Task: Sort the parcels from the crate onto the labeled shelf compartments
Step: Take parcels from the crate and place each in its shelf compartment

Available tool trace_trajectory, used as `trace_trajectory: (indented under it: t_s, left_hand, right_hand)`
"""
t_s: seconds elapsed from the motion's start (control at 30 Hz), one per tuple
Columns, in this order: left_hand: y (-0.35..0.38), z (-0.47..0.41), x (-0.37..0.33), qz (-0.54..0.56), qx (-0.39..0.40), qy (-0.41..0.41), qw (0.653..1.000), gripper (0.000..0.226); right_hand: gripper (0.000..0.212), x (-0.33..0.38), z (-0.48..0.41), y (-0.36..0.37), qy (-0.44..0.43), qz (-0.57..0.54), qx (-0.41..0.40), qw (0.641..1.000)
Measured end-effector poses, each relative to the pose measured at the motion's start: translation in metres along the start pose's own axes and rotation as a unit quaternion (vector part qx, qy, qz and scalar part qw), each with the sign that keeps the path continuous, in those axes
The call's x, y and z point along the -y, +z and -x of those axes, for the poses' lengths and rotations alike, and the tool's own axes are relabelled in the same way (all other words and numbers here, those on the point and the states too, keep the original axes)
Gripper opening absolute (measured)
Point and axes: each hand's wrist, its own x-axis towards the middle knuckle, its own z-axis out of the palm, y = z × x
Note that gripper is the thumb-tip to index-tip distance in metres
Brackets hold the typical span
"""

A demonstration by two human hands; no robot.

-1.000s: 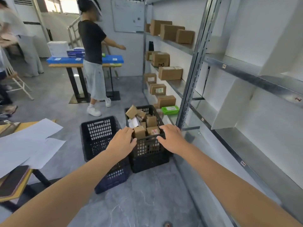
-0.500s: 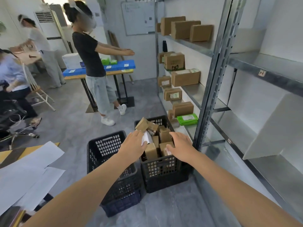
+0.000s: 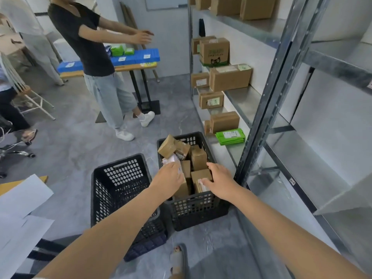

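Parcels [image 3: 198,159] fill the black crate [image 3: 197,210] on the floor beside the shelf [image 3: 241,97], none lifted yet. Both hands have come off the crate's near rim, where they sat a second ago, and now reach in among the boxes. The left hand [image 3: 171,179] covers a brown box [image 3: 184,188] and a pale packet [image 3: 170,160]; its fingers are hidden, so I cannot tell if it grips. The right hand [image 3: 220,182] lies open, thumb touching a labelled box [image 3: 199,175]. Picking looks about to start.

Crate [image 3: 193,212] open above (shelf post [image 3: 261,117] beside)
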Motion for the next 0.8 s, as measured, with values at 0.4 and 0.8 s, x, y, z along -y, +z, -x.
trace_trajectory:
  t_s: [0.4,0.8]
  left_hand:
    - [0.035,-0.14,0.065,0.145,0.092,-0.071,0.983,0.035]
    - [0.055,-0.238,0.147,0.199,0.15,-0.146,0.957,0.043]
  right_hand:
    - [0.062,0.004,-0.164,0.012,0.063,0.02,0.083,0.994]
    - [0.059,0.016,-0.276,0.042,0.137,-0.075,0.138,0.978]
